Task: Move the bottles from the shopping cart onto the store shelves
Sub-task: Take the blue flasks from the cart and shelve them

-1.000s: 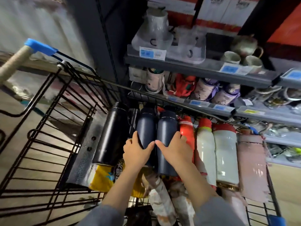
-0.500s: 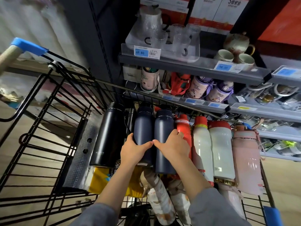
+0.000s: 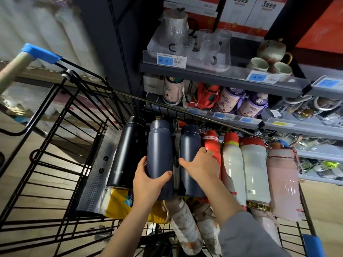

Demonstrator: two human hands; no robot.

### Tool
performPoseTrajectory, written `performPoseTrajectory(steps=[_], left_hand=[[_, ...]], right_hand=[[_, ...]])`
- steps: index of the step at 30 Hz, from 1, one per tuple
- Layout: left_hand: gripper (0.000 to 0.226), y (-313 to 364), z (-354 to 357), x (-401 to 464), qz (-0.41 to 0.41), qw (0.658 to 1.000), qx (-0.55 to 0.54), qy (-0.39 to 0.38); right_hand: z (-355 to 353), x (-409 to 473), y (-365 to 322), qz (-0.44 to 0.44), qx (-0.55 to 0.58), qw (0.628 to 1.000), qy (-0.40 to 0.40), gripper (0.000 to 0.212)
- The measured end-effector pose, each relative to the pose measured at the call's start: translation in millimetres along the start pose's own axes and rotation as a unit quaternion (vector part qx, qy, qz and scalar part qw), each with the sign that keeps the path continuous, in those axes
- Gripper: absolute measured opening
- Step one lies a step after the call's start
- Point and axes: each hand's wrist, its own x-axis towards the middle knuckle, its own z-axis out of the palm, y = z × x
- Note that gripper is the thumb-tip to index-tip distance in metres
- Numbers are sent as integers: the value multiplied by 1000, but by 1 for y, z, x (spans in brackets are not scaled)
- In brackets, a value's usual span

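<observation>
— Bottles, steel, navy, two: where do they lie?

— In your shopping cart, just right of the black bottle. Your left hand grips the nearer navy bottle low on its barrel; your right hand curls over the second navy bottle, fingertips touching the red bottle.

— Handling?

— Rigid, smooth, likely slippery, probably heavier than the white bottles farther right. Hold mid-barrel, thumb opposite fingers.

— Destination?

— Store shelves, beyond the black bottle's cap end.
</observation>
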Motion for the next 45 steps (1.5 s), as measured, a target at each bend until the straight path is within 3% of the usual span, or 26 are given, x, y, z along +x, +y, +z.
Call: performPoseTrajectory(steps=[4,6,10,13,18,24,29,32,36,45], left_hand=[[114,0,-39,-34,2,994,-108,-29],[108,-4,-55,-39,-27,984,-162,-73],[91,-16,-72,-37,-94,956,-240,-137],[89,-26,-76,-40,-100,948,-272,-132],[109,-38,-84,-41,-106,942,-279,-153],[92,-40,-79,-37,-94,942,-294,-132],[97,-41,-78,-38,-53,954,-274,-114],[95,-41,-76,-40,-34,958,-262,-110],[68,-34,-73,-45,-19,963,-256,-85],[89,-5,-41,-72,8,958,-277,-76]], right_hand=[[-2,1,-4,12,-8,1000,-11,73],[-2,2,-9,25,-13,1000,-12,72],[4,-1,-18,36,-35,999,10,103],[6,-3,-19,43,-30,999,15,105],[9,-6,-21,54,-16,998,12,98],[21,-12,-34,78,17,996,29,86],[26,-12,-34,79,59,994,47,101],[24,-11,-30,82,106,990,34,92],[21,-24,-17,48,216,975,15,84],[-29,-62,56,-34,408,912,24,81]])
